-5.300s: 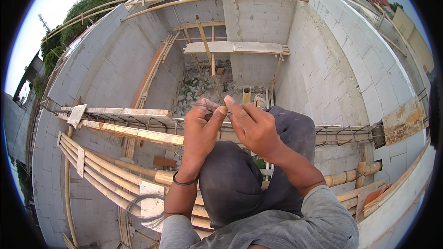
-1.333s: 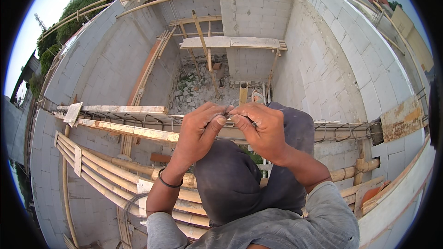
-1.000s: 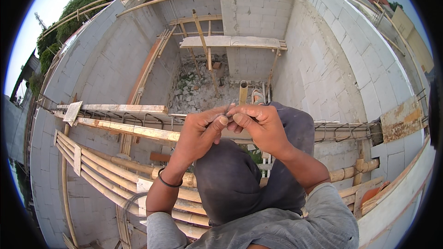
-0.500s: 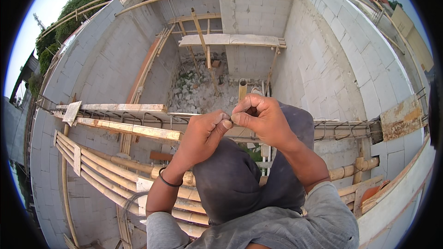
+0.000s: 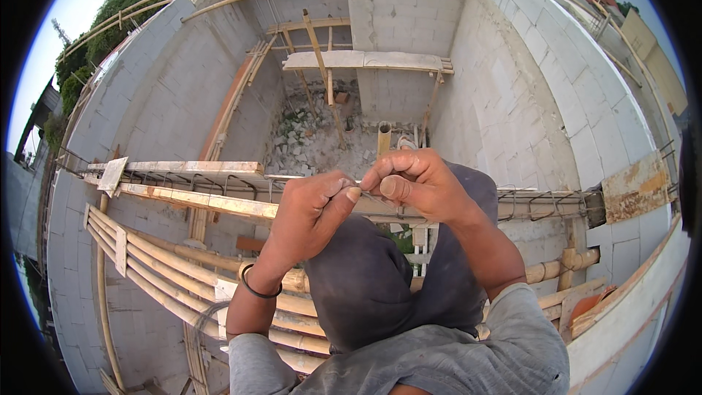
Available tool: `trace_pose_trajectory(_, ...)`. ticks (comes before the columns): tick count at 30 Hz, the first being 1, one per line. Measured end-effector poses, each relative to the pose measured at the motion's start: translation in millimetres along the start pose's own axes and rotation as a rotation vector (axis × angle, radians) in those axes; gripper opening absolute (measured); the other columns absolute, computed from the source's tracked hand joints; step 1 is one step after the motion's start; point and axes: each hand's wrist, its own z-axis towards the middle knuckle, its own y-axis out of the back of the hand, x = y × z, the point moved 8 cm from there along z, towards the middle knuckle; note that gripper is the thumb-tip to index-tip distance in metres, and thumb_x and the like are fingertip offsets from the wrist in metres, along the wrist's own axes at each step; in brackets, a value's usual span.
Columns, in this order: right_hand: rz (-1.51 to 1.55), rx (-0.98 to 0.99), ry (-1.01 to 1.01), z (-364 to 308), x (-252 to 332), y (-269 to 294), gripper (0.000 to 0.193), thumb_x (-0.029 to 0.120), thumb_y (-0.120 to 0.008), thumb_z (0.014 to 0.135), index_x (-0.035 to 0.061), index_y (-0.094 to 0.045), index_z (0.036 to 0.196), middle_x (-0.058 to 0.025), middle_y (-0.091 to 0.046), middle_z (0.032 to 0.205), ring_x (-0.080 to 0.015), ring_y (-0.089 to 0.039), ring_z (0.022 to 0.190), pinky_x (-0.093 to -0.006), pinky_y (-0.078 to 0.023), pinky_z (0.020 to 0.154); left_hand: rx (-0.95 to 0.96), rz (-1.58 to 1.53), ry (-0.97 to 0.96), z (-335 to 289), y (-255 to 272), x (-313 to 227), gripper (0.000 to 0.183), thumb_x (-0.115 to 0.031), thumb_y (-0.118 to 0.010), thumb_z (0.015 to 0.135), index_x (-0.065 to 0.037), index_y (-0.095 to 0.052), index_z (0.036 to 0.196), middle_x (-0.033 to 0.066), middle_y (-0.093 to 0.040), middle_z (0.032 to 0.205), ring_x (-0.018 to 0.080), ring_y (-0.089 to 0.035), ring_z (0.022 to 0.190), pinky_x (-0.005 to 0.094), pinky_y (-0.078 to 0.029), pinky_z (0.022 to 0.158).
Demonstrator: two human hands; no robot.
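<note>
My left hand (image 5: 313,211) and my right hand (image 5: 418,184) meet in front of me, fingertips almost touching. Both pinch a thin piece of wire (image 5: 364,191) that runs between the thumbs and forefingers. A dark band circles my left wrist. Below the hands are my knees in dark grey trousers (image 5: 380,285). Just behind the hands a rebar cage (image 5: 541,201) lies along a wooden board (image 5: 197,201) spanning the opening.
I am high up above a room of grey block walls (image 5: 512,102) with rubble on its floor (image 5: 307,146). A plank scaffold (image 5: 365,60) on bamboo poles crosses the far side. Bamboo poles (image 5: 153,263) run along the wall at lower left. A rusty plate (image 5: 635,186) stands at right.
My hands have stayed together on the wire, shifting slightly. The left fingers have curled tighter and the right hand has tipped over toward the left one.
</note>
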Motion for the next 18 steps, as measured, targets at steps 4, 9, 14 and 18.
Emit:
trace_pose_trajectory(4, -0.128, 0.105, -0.296, -4, -10, -2, 0.024, 0.023, -0.077, 0.085, 0.0009, -0.068, 0.088, -0.0013, -0.064, 0.083, -0.0057, -0.055, 0.072, -0.0255, -0.043, 0.058, -0.027, 0.077, -0.063, 1, 3, -7, 0.018, -0.004, -0.058, 0.089, 0.003, -0.055, 0.074, 0.0087, -0.050, 0.061, 0.0184, -0.044, 0.051, 0.0305, -0.036, 0.050)
trace_pose_trajectory(9, -0.782, 0.091, 0.164, -1, 21, -9, 0.018, 0.012, -0.079, 0.075, 0.0020, -0.064, 0.079, -0.0016, -0.057, 0.072, -0.0119, -0.055, 0.063, -0.0255, -0.042, 0.054, -0.001, 0.097, 0.015, -1, -2, 2, 0.026, -0.008, -0.055, 0.092, 0.002, -0.050, 0.069, 0.0050, -0.044, 0.058, 0.0143, -0.039, 0.052, 0.0306, -0.032, 0.050)
trace_pose_trajectory(14, -1.522, -0.133, 0.885, -25, 36, -39, 0.018, 0.008, -0.077, 0.070, 0.0034, -0.061, 0.075, -0.0025, -0.050, 0.066, -0.0190, -0.052, 0.055, -0.0287, -0.042, 0.050, 0.030, -0.262, 0.355, -6, -12, 29, 0.033, -0.015, -0.050, 0.098, -0.003, -0.047, 0.067, -0.0032, -0.038, 0.060, 0.0057, -0.034, 0.058, 0.0261, -0.028, 0.052)
trace_pose_trajectory(18, -1.392, -0.350, 0.924, -26, 40, -31, 0.015, 0.009, -0.074, 0.076, 0.0055, -0.060, 0.074, -0.0018, -0.050, 0.067, -0.0164, -0.052, 0.056, -0.0291, -0.042, 0.047, -0.025, -0.253, 0.302, -4, -12, 27, 0.031, -0.015, -0.052, 0.097, 0.001, -0.049, 0.071, 0.0077, -0.042, 0.058, 0.0123, -0.035, 0.054, 0.0314, -0.032, 0.049)
